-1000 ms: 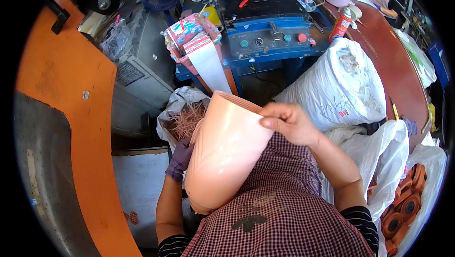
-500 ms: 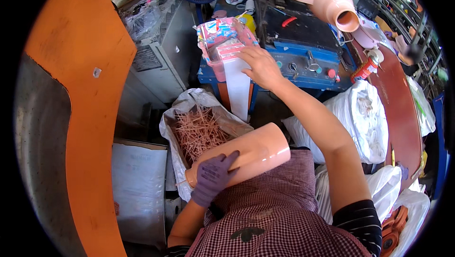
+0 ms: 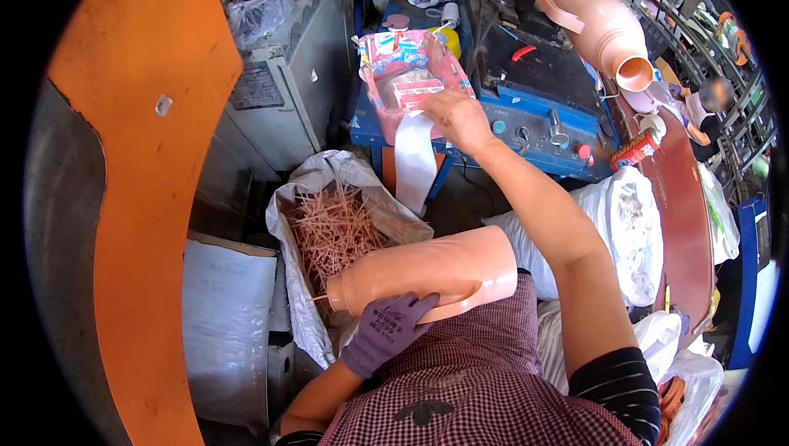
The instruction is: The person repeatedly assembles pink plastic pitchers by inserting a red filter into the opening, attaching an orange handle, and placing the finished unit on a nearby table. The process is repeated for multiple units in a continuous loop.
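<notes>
A peach-coloured thermos flask body (image 3: 411, 269) lies across my lap, its narrow neck to the left and its broad end to the right. My left hand (image 3: 390, 332), in a purple glove, is closed round its near side, by the handle. My bare right hand (image 3: 460, 120) reaches forward with its fingers pinched at the edge of a strip of labels (image 3: 417, 154). Red-and-white labels show on the strip's upper part; its white length hangs down over the front of a pink plastic basket (image 3: 385, 121). The fingertips are partly hidden behind the hand.
A white sack (image 3: 283, 224) of thin pink plastic sticks stands below the basket. Another peach flask (image 3: 596, 27) lies at the upper right, near a red spray can (image 3: 637, 150). Stuffed white sacks (image 3: 616, 232) sit at my right. An orange panel (image 3: 152, 199) rises at my left.
The flask has turned so its handle now shows beside my left hand. My right fingers have drawn together at the labels, and the strip has bent. The whole view has shifted slightly.
</notes>
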